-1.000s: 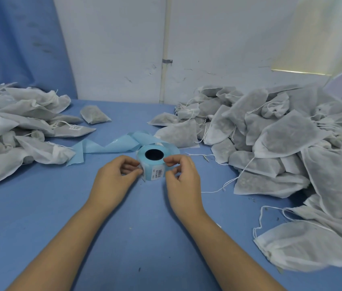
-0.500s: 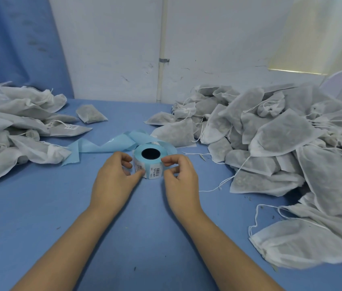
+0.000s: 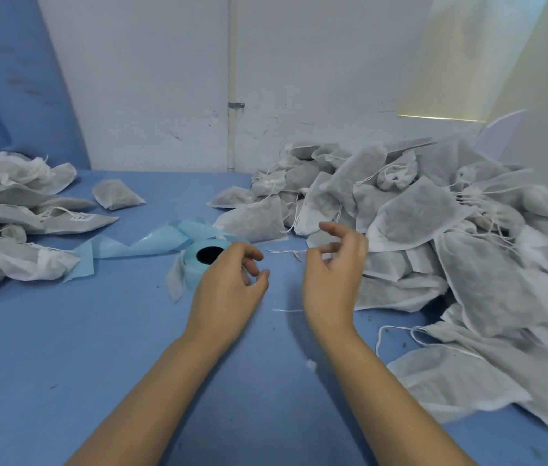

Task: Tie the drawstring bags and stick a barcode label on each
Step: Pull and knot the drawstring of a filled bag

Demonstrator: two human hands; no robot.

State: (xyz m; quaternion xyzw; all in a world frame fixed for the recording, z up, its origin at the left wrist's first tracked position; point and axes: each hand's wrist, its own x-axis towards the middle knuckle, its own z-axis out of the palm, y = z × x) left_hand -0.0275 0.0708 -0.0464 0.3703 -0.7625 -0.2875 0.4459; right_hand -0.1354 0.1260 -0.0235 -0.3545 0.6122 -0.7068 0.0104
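Labelled white drawstring bags (image 3: 77, 220) sit at the blue worktop's (image 3: 97, 364) left edge; a big heap (image 3: 434, 230) remains right. Right hand (image 3: 329, 284) slack, empty; left hand's (image 3: 225, 290) grasp unclear.

Label roll (image 3: 192, 265): pale blue, dark core hole facing up, stood on its flat end mid-counter (image 3: 97, 348). Spent blue liner (image 3: 131, 245) trails left from it, creased. Right heap of bags (image 3: 413, 223): large, grey-white non-woven, white drawstrings hanging loose. Left heap (image 3: 6, 210): smaller, flatter, one bag shows a barcode label (image 3: 80, 216). Single bag (image 3: 116, 193) lies apart, just right of the left heap.
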